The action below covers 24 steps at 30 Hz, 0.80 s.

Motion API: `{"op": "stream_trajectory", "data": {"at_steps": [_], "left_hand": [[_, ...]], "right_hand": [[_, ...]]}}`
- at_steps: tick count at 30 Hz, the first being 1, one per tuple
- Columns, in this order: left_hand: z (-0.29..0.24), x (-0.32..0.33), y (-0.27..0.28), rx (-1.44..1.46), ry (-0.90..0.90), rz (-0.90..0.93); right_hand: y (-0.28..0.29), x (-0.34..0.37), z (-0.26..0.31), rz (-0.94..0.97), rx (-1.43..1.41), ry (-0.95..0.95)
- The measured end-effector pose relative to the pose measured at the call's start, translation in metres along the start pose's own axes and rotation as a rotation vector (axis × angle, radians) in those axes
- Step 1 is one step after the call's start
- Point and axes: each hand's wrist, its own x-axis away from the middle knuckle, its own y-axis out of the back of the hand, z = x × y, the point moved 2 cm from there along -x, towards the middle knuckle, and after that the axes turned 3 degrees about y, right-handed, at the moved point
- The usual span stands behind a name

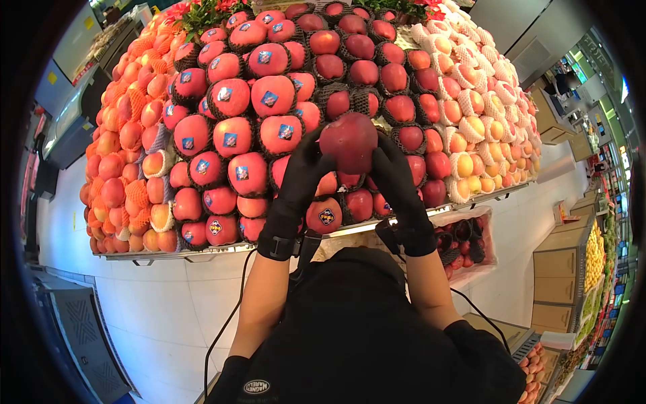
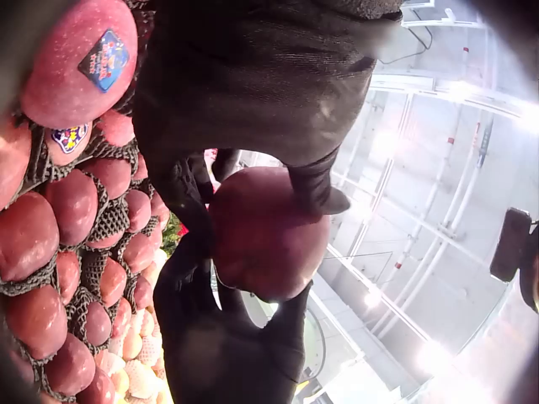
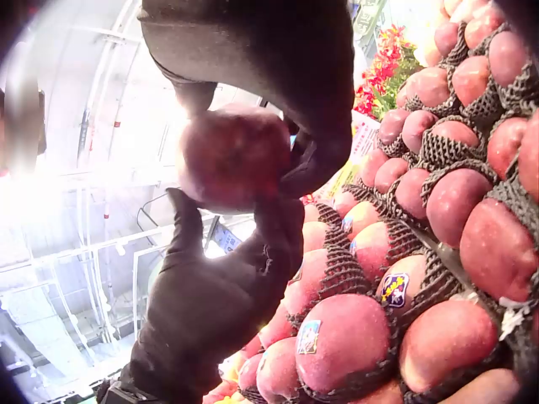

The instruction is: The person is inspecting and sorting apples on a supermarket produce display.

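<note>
Both black-gloved hands hold one dark red apple [image 1: 348, 143] above the front of the fruit display. In the head view the left hand [image 1: 301, 176] grips its left side and the right hand [image 1: 398, 180] its right side. The left wrist view shows the apple [image 2: 268, 234] between the left hand [image 2: 261, 84] at the top and the right hand [image 2: 232, 337] below. In the right wrist view the apple [image 3: 234, 157] has the right hand [image 3: 261, 59] curled over it, and the left hand's [image 3: 215, 295] fingers touch it from beneath.
Stacked red apples [image 1: 272, 94] in black nets, many with stickers, lie below the hands. Orange-netted fruit [image 1: 128, 168] is at the left, white-netted fruit [image 1: 478, 114] at the right. A box of dark red fruit [image 1: 464, 246] stands low at the right. Cables run beside both forearms.
</note>
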Motion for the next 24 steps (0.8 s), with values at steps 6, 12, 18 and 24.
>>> {"op": "stream_trajectory", "data": {"at_steps": [6,12,18,24], "left_hand": [[-0.013,0.008,-0.001,-0.162,0.119,-0.116],[-0.036,0.024,-0.011,-0.273,-0.073,-0.198],[-0.038,0.023,-0.025,-0.309,-0.302,-0.113],[-0.023,0.024,-0.019,-0.256,-0.133,-0.077]], "right_hand": [[-0.022,-0.012,0.001,-0.064,0.081,0.123],[-0.018,-0.012,-0.006,-0.029,0.020,0.118],[-0.015,-0.011,-0.001,-0.047,0.564,0.540],[0.000,-0.006,-0.006,-0.041,0.060,0.233]]}}
